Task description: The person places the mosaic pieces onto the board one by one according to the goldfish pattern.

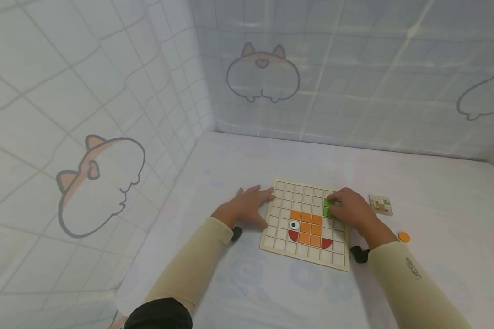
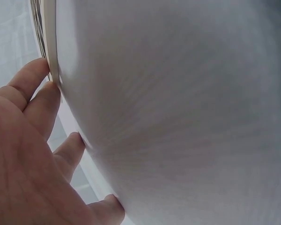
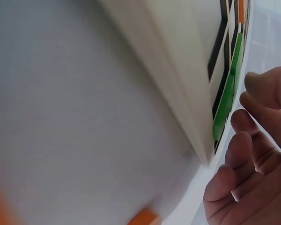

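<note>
A pale wooden grid board (image 1: 286,194) lies on the table between the hands. Orange square tiles (image 1: 305,229) sit in its middle, with a white-and-black eye piece (image 1: 294,225) and red rounded pieces (image 1: 326,243) beside them. My left hand (image 1: 251,205) is spread at the board's left side, fingertips against its edge. Over the board's upper right, my right hand (image 1: 350,208) has its fingertips right at the green pieces (image 1: 327,212), partly covering them. In the right wrist view its loosely bent fingers (image 3: 243,150) hold nothing visible beside the green pieces (image 3: 227,101).
A small printed pattern card (image 1: 380,204) lies right of the board. Nearer me is a loose orange round piece (image 1: 404,236). White tablecloth (image 1: 238,160) covers the table, and patterned curtain walls (image 1: 263,119) stand at the back and left.
</note>
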The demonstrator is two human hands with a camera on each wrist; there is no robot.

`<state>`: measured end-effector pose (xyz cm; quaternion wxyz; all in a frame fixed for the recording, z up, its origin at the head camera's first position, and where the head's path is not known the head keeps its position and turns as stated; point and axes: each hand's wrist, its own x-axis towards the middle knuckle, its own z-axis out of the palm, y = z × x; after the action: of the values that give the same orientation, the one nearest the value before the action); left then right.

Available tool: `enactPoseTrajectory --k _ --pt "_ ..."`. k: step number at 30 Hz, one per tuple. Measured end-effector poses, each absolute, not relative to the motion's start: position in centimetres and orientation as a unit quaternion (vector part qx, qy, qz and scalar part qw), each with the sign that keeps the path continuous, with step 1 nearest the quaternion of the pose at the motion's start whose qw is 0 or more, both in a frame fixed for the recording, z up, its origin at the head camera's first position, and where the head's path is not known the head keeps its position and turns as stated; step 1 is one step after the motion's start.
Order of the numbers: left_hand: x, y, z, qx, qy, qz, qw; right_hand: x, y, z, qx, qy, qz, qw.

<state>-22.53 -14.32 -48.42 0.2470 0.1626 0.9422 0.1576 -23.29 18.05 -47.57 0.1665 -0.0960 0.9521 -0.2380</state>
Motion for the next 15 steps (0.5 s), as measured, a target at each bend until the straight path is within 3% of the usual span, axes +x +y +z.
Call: enactPoseTrajectory --k 6,15 --pt "-22.6 -14.1 -48.1 0.159 0.944 0.152 0.244 -21.0 20.0 -47.3 -0.070 0.957 -0.246 0.135" --pt "-22.5 -14.1 -48.3 0.148 0.946 0.151 0.247 -16.7 25.1 -47.0 0.010 0.952 -0.272 0.138"
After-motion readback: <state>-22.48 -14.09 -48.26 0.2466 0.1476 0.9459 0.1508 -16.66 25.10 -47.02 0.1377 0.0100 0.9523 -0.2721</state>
